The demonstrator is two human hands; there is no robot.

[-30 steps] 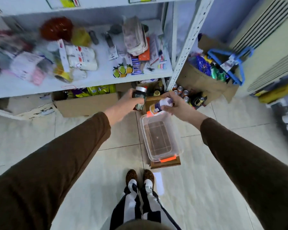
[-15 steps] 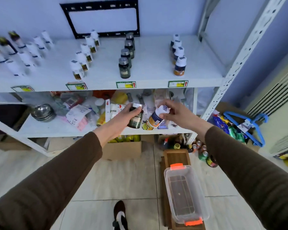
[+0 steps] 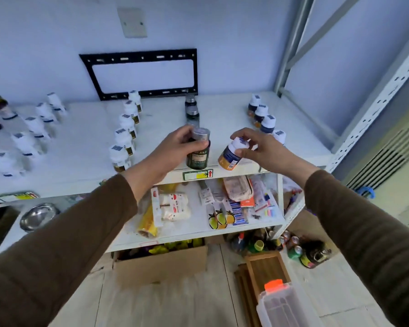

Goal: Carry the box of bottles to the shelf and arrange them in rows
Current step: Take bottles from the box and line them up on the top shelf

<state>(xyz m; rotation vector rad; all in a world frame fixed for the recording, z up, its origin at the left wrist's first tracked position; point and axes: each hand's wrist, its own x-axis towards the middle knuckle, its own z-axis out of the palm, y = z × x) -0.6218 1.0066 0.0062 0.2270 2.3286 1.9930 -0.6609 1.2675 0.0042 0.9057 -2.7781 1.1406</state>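
Dark green glass bottle (image 3: 198, 151) with a silver cap is in your left hand (image 3: 174, 149), fingers wrapped round its upper body, upright, at the front edge of the top shelf (image 3: 85, 147). Your right hand (image 3: 261, 147) pinches the white cap of an orange-and-blue bottle (image 3: 230, 155), tilted with its base toward 7 o'clock, just above the shelf lip. The two bottles are close but apart.

Rows already on the shelf: dark bottles (image 3: 192, 110) at 12 o'clock behind the left hand, orange-and-blue ones (image 3: 261, 114) at 1 o'clock behind the right hand, white-capped ones (image 3: 125, 133) at 10 o'clock, more white ones (image 3: 31, 128), blurred, further toward 9 o'clock.

Clear plastic box (image 3: 286, 305) with an orange latch sits on the floor at 5 o'clock, on a wooden board (image 3: 265, 267). Whether it still holds anything: can't tell.
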